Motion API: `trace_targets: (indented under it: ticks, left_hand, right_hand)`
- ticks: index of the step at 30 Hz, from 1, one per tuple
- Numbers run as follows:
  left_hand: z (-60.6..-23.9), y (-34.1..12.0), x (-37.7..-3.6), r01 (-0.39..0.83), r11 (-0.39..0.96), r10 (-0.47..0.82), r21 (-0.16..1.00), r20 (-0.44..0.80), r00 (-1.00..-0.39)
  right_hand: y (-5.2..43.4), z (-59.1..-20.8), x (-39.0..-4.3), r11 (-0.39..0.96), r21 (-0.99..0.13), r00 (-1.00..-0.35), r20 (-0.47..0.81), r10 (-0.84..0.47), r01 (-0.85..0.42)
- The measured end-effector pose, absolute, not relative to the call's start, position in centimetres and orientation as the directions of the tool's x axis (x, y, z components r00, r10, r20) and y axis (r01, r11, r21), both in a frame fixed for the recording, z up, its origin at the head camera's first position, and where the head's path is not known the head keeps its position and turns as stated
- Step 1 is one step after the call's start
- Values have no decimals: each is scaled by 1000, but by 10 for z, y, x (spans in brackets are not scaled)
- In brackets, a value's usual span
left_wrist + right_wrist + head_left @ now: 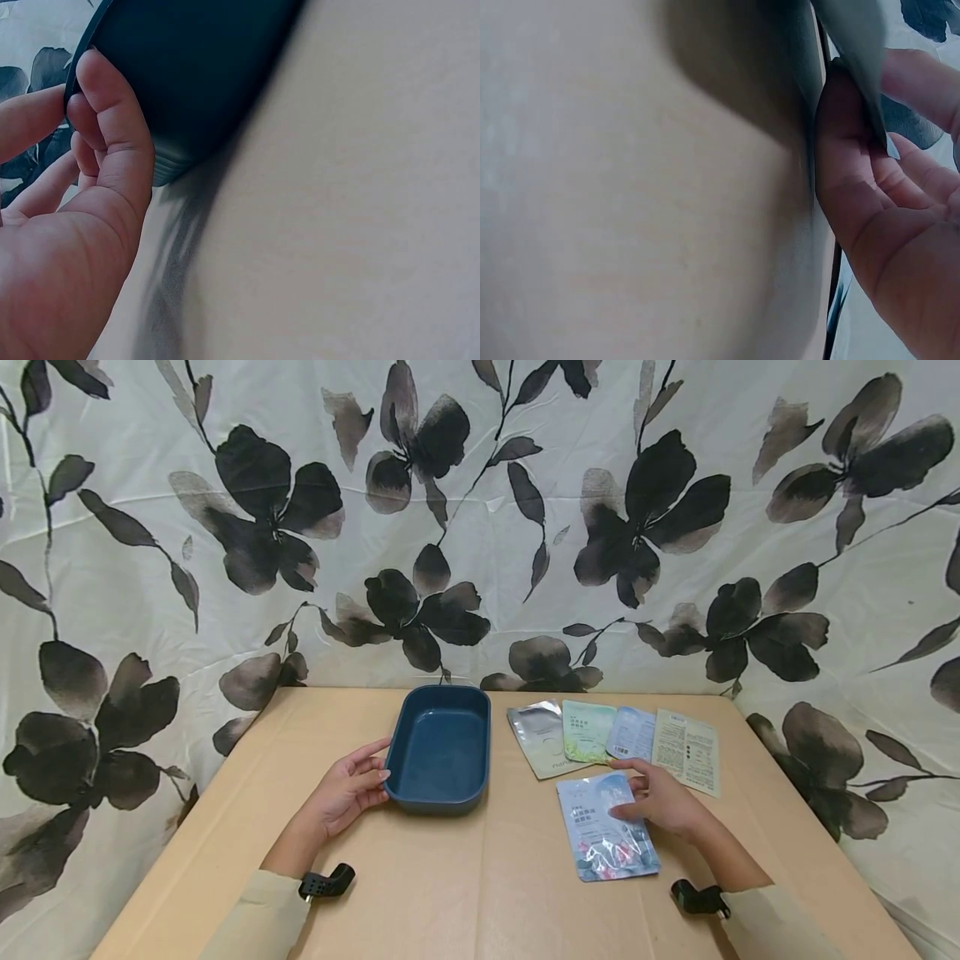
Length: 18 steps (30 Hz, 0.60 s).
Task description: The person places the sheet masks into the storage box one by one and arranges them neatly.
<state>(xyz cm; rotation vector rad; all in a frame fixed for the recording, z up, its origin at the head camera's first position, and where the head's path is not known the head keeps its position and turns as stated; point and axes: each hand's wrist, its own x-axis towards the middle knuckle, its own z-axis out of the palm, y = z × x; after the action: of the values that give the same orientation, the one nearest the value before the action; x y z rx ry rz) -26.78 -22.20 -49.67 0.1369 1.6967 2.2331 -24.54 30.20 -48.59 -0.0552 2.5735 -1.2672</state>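
A dark blue rectangular tray (438, 747) stands on the tan table (465, 893), and nothing lies in it. My left hand (381, 768) holds its near left corner. In the left wrist view the thumb (112, 127) presses the tray's outer wall (195, 67) while a finger reaches the rim. My right hand (626, 793) lies on a pale blue sachet (603, 831) to the right of the tray. The right wrist view shows this sachet's edge (855, 30) lifted and pinched between my thumb (847, 150) and a finger.
Beyond the right hand a row of flat packets lies fanned out: a silver packet (538, 737), a green packet (588, 731), a light blue packet (632, 732) and a cream printed packet (686, 750). A floral curtain (480, 527) surrounds the table.
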Motion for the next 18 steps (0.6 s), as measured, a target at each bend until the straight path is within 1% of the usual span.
trace_targets:
  ticks: [4, 18]
  left_hand:
    - [-497, -223, -269, -204, -235, 324, 950, -121, -938]
    - [-498, -223, -268, -200, -248, 330, 948, -112, -937]
  right_hand:
    - [297, -484, -245, 583, -806, -958, -238, -158, 103]
    - [285, -489, -242, 482, -868, -961, -222, -165, 118]
